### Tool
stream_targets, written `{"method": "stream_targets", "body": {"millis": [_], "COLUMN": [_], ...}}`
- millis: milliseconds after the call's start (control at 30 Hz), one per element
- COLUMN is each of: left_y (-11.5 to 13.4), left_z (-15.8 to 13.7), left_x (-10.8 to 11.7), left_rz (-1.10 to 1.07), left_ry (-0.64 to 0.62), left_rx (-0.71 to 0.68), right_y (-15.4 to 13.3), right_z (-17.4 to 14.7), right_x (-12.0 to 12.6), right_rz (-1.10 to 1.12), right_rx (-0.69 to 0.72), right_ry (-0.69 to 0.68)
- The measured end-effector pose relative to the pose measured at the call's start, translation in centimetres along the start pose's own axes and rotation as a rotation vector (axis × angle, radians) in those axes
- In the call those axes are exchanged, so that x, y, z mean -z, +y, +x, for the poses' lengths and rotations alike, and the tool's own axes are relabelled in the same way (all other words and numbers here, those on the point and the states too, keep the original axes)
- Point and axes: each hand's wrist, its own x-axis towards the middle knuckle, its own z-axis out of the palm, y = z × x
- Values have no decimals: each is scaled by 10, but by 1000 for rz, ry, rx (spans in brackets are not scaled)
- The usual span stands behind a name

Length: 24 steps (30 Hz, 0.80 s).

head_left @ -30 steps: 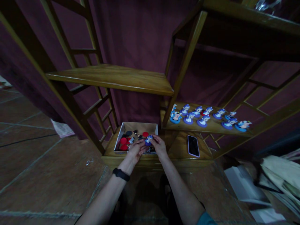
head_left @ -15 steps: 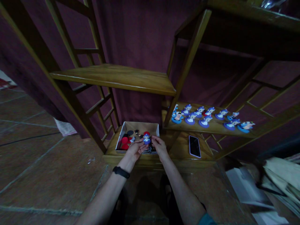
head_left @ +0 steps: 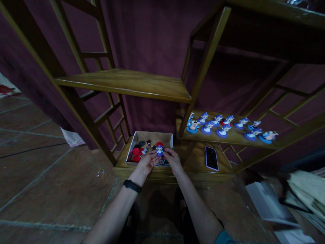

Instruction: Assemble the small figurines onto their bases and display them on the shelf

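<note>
A small purple-haired figurine (head_left: 159,151) on a round purple base is held between my two hands, above the near side of an open cardboard box (head_left: 167,138). My left hand (head_left: 147,162) supports it from the left, fingers closed at its base. From the right, my right hand (head_left: 173,158) pinches the base with thumb and fingers. Inside the box lie red discs (head_left: 136,151), a dark disc (head_left: 142,143) and several small dark figure parts (head_left: 149,142). My hands hide part of the box's front edge.
Several similar figurines (head_left: 223,130) stand on the shelf to the right. A phone (head_left: 211,158) lies on the lower board. A wooden shelf (head_left: 122,81) juts out above the box, and an upright post (head_left: 205,71) divides the unit. White boxes (head_left: 269,203) sit on the floor at right.
My right hand has moved in slightly against the figurine's base, where it was a little apart before. The figurine looks turned a little. The view has shifted slightly.
</note>
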Motion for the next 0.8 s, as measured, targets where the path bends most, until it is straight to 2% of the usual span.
{"method": "stream_targets", "body": {"millis": [500,800], "left_y": [0,1], "left_z": [-1,-6], "left_x": [-1,-3], "left_rz": [-34,-25], "left_ry": [5,-6], "left_rx": [-6,-15], "right_y": [-2,-4], "right_z": [-6,-9], "right_x": [-5,-8], "right_rz": [309,467], "right_rx": [-136,-215], "right_ry": [-22,-131]}}
